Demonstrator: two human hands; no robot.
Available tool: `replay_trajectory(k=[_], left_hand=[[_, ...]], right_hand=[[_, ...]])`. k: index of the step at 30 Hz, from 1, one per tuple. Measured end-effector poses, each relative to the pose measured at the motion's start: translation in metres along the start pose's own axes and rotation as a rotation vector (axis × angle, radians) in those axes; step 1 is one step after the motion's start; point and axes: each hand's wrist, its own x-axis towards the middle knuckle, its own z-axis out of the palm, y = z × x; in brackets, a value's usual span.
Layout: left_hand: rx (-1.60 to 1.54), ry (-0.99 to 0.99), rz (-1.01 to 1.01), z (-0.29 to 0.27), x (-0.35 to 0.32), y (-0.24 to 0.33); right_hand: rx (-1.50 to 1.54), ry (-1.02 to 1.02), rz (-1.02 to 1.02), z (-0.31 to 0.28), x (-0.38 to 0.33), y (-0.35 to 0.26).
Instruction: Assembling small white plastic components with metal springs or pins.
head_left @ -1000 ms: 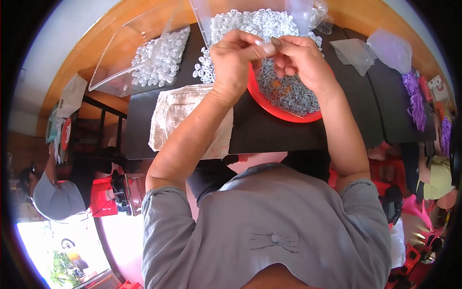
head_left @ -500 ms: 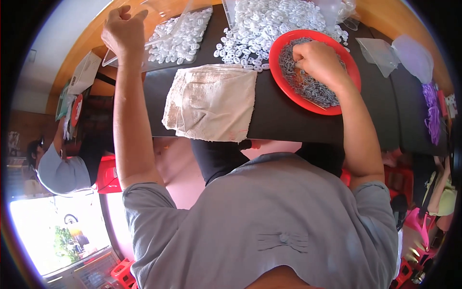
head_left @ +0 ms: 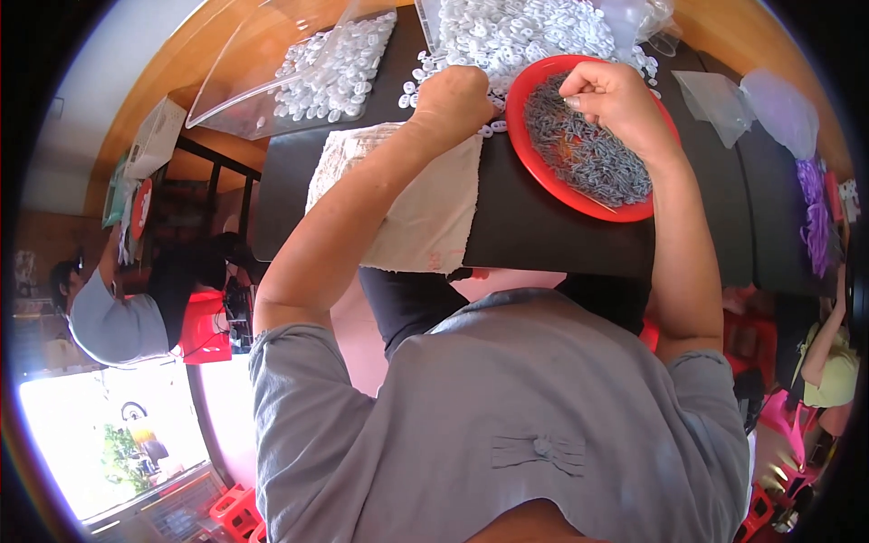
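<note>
My right hand (head_left: 615, 101) is over a red plate (head_left: 516, 118) heaped with small grey screw-like pieces (head_left: 593, 167). Thumb and forefinger are pinched together; what they hold is too small to make out. At the near edge of a pile of small white oval plastic pieces with holes (head_left: 516, 38), my left hand (head_left: 453, 107) is curled closed, its fingertips mostly turned out of sight. A folded cream cloth (head_left: 425, 222) lies on the dark table below my left wrist.
A clear plastic box (head_left: 244, 104) with more white pieces (head_left: 330, 68) stands at the far left. Clear bags (head_left: 715, 100) and a purple string bundle (head_left: 813, 217) lie on the right. Another person (head_left: 122, 312) sits at the left, near a red stool (head_left: 206, 326).
My left hand has come from above the clear box, right and nearer, to the white pile. My right hand has lifted slightly from the grey pieces, fingers pinched.
</note>
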Motion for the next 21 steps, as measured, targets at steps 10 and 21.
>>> replay_trajectory(k=[10,21], left_hand=[[-0.03,-0.026,0.017,-0.011,-0.004,0.01],[0.154,0.001,0.148,0.004,-0.004,-0.001]], right_hand=[[0.044,0.033,0.05,-0.002,0.003,0.006],[0.147,0.118,0.033,0.0,0.006,0.007]])
